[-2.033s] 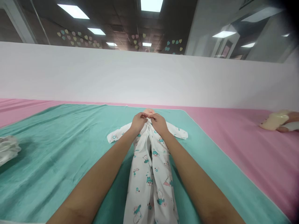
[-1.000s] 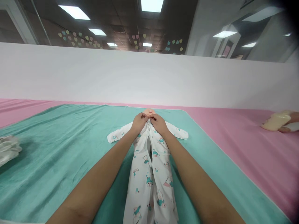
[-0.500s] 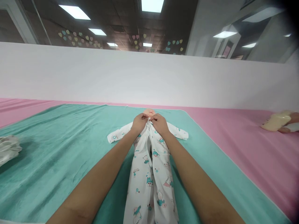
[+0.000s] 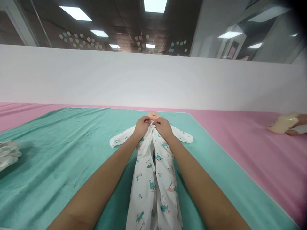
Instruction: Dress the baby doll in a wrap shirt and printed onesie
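A baby doll [image 4: 153, 115] lies on its back, only part of its head showing beyond my hands. It is dressed in a white printed onesie [image 4: 165, 182], sleeves spread out to both sides and legs stretched toward me. At the neckline my left hand [image 4: 142, 126] pinches the collar fabric. Right beside it my right hand [image 4: 163, 127] grips the other edge of the collar, fingertips nearly meeting the left ones. Below them the front gapes in a narrow slit down to the crotch. Any fastener between the fingertips is too small to make out.
A teal sheet [image 4: 72, 153] lies over a pink cover [image 4: 259, 140]. Crumpled white cloth [image 4: 8, 155] sits at the left edge. On the far right, another person's hand [image 4: 298, 124] is by a pale yellow object [image 4: 283, 124]. A white wall [image 4: 144, 80] stands behind.
The view has shifted very slightly. Both hands stay pinched at the collar, with almost no visible movement.
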Demonstrator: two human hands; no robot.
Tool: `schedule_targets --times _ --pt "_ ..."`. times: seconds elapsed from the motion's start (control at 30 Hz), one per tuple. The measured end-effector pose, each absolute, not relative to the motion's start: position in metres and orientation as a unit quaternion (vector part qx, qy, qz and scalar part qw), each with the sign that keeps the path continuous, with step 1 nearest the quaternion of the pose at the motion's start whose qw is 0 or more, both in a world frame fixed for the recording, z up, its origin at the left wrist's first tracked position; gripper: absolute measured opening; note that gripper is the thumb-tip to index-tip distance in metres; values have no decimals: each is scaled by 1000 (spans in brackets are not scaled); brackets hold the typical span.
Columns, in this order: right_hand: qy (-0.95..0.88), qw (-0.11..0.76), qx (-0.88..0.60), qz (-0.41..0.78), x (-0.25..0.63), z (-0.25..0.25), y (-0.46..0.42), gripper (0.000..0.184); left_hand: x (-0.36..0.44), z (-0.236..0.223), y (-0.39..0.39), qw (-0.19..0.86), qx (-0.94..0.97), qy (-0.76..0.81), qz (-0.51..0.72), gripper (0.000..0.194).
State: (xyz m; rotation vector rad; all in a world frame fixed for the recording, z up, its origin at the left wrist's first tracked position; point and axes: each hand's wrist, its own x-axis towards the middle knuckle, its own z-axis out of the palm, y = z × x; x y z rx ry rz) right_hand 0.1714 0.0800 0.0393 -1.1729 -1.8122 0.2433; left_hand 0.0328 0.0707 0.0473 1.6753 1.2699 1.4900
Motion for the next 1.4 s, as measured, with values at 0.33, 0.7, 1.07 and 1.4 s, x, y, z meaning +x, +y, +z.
schedule_targets --times 0.33,0.7,1.07,1.4 --pt "-729 468 -486 112 171 38 81 26 32 46 73 277 618 479 559 12" --pt "-720 473 -489 138 172 36 84 25 31 43 74 268 630 487 543 12" --pt "-714 466 -497 162 172 38 80 24 31 47 71 247 646 498 523 14" --pt "-712 461 -502 168 172 39 80 23 31 46 71 254 645 497 523 18"
